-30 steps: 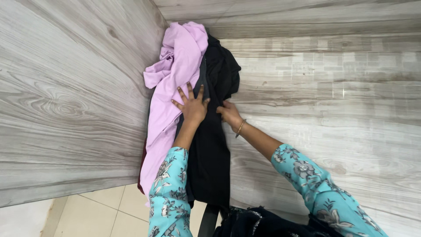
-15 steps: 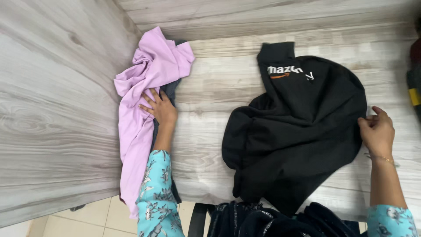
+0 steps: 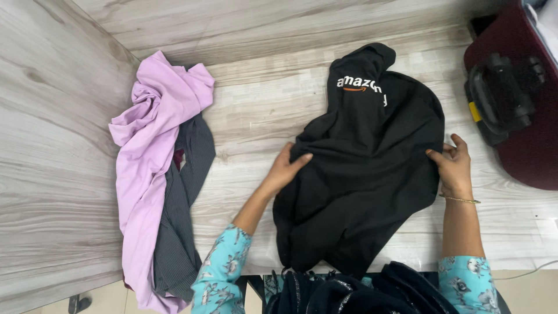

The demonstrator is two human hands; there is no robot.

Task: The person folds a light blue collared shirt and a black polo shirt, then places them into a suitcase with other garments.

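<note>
While both hands sit on the black garment point(image 3: 366, 168), left hand point(image 3: 285, 168) pinches its left edge, fingers closed on a fold of cloth at centre frame. Right hand point(image 3: 452, 166) grips the opposite edge at right of centre, fingers curled into the fabric. Garment lies spread but rumpled on the grey wood-grain bench point(image 3: 261, 110), centre to lower centre, bottom hem hanging toward the near edge, printed chest area up top.

Handling, my read: soft, light, limp knit; no stiffness, will sag and bunch wherever unsupported. Not slippery, not fragile. Best purchase is at the side seams or shoulders, pinch grip, both sides at once to keep it flat.

Left of frame: lilac garment point(image 3: 151, 151) piled over a dark striped garment point(image 3: 180, 215), well apart from the black one. Upper right: dark red case point(image 3: 523, 139) with a black handle, near the right hand but not touching.
</note>
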